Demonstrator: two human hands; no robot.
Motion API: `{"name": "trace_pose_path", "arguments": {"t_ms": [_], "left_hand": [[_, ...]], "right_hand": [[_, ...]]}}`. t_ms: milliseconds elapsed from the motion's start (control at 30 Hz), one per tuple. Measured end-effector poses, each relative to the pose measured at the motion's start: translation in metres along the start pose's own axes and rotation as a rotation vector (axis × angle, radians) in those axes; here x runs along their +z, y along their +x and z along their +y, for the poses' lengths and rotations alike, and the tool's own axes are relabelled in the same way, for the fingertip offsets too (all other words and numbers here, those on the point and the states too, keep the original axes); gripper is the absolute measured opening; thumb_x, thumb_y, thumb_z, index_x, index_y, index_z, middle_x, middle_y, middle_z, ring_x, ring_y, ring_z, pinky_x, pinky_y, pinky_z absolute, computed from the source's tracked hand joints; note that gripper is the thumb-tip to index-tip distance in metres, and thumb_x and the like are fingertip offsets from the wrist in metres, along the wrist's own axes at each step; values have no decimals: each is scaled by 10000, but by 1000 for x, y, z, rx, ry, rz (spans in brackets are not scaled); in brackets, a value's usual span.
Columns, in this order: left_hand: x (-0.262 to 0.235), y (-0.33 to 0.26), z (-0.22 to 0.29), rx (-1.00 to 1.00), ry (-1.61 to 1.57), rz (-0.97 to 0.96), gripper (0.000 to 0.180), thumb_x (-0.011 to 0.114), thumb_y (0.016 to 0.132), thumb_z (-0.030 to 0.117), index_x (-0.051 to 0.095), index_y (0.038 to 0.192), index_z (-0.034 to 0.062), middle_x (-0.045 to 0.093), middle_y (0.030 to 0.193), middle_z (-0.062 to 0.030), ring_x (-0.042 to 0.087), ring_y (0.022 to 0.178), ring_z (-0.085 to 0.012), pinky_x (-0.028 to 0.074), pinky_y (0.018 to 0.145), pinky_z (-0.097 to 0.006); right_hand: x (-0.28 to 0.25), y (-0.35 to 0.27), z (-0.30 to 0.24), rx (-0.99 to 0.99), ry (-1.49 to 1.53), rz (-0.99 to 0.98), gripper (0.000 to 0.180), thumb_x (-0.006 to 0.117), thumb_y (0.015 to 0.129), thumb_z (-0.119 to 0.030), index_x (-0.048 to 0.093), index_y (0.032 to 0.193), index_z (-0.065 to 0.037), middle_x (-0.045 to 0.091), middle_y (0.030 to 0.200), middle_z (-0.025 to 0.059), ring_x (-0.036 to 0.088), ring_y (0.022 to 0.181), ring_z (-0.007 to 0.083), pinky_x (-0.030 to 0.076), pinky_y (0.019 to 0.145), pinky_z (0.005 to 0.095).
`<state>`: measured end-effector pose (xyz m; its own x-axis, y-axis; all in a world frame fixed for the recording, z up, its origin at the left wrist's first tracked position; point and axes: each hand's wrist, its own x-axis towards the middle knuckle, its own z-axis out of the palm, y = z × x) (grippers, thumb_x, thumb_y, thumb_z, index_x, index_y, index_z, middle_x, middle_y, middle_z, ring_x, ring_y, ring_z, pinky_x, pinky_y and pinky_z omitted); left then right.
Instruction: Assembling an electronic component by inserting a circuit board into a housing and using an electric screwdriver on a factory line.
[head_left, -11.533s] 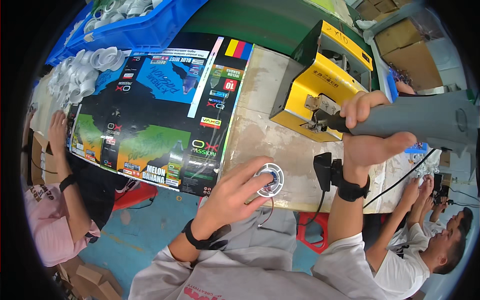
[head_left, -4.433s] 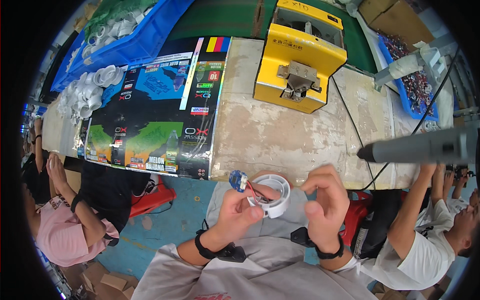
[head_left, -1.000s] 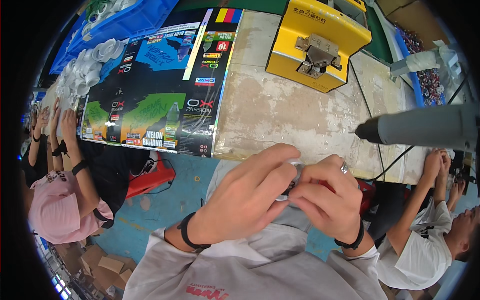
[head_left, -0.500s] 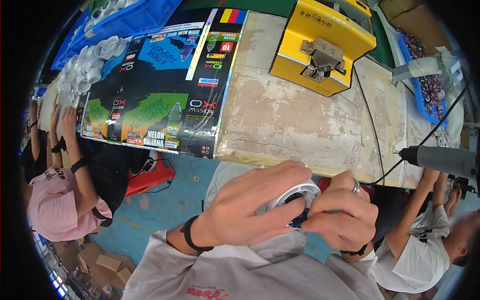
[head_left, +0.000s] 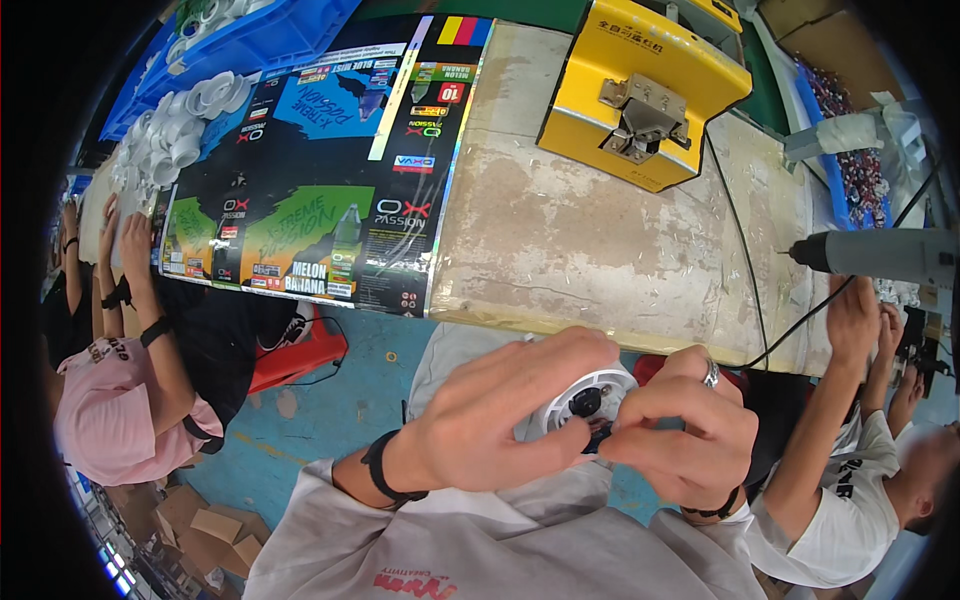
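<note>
My left hand (head_left: 490, 415) is closed around a round white plastic housing (head_left: 622, 380), held over my lap just off the table's front edge. Inside the housing sits a small black part (head_left: 584, 402). My right hand (head_left: 685, 425), wearing a ring, is in a pinch at the housing's near right side. Its fingertips and my left thumb meet at a small dark blue part (head_left: 600, 436), mostly covered by fingers. How that part joins the housing cannot be seen.
A yellow machine (head_left: 640, 100) stands on the worn table (head_left: 560, 230), beside a printed sheet (head_left: 300, 180). White plastic rings (head_left: 175, 135) lie near a blue bin (head_left: 240, 50). A grey tool with a thin tip (head_left: 880, 254) juts in from the right, near a cable (head_left: 735, 230). Co-workers' arms (head_left: 845, 350) flank me.
The housing has tilted, so its black inner part shows more. My fingers have shifted slightly over the dark part. The grey tool has risen, and the right co-worker's hands have reached farther forward.
</note>
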<state>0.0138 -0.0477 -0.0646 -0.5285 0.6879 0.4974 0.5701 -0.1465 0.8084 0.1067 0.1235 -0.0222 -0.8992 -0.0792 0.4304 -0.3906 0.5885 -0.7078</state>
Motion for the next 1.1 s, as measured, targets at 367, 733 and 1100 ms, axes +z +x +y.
{"name": "trace_pose_path", "arguments": {"t_ms": [367,733,1100], "left_hand": [[3,4,2,0,-148,-14,382,815,638,100,550,870,-47,608,1082,-242,633,902,-387,521,730,-342],[13,-13,-8,-79,-450,-68,777,828,685,21,370,1312,39,469,1262,-326,550,1122,-359,480,885,-407],[8,-6,-2,-16,-150,10,663,849,645,56,472,1186,-9,539,1178,-286,606,1007,-349,501,823,-402]], "right_hand": [[3,-2,-5,-2,-266,15,355,711,519,-94,716,874,-97,616,886,20,504,683,162,386,571,263],[-2,8,-7,157,-117,-62,401,803,537,-127,673,902,-25,605,1012,108,520,700,208,445,583,293],[2,6,-2,45,-180,-33,406,772,512,-130,667,887,-14,615,989,100,550,766,231,438,661,331]]}}
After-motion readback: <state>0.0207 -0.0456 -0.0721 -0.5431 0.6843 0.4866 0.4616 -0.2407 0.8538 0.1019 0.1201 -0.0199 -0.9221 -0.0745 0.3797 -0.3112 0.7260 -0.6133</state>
